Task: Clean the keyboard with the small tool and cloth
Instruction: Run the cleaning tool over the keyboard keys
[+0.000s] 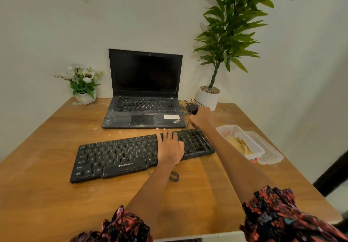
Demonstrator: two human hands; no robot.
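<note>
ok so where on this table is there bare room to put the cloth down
The widest bare patch of the table lies in front of the keyboard, toward the near-left edge. Another runs left of the laptop, below the flower pot. The right side is crowded: the right hand, the plastic container with its lid, and the white plant pot.

Keyboard (pixel 120 157) lies before the laptop (pixel 144 98), container (pixel 241 143) right.
</note>
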